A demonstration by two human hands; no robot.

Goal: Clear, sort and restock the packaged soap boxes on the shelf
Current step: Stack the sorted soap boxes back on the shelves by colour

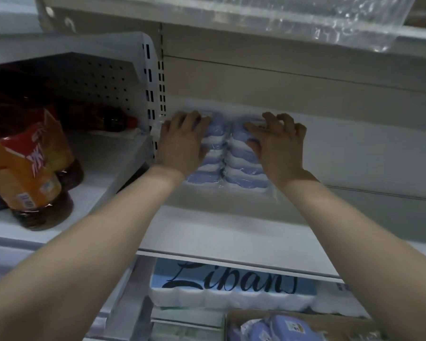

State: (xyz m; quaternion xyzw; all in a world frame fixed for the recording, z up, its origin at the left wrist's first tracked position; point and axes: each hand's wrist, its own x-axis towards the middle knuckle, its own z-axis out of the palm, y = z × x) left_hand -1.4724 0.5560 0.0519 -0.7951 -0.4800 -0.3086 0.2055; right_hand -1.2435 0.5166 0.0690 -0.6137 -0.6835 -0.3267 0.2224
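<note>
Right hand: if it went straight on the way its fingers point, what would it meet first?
The right hand already lies on the soap pack, fingers curled over its top. Past the pack's far end, the back panel likely comes first, though depth is unclear.

Left hand (182, 141), right hand (278, 143): both bare. Forearms (123, 225) bare all way to frame edge.

White shelf (231, 232), running right from the slotted post (160, 94). At the back, just right of the post, a plastic-wrapped pack of blue soap boxes (221, 156), lying flat in two rows. Left of the post, a second shelf (103, 173), set slightly higher, carrying dark bottles (30, 168) with orange labels. Below the first shelf, right of the post, a pack of white rolls (231, 296).
</note>
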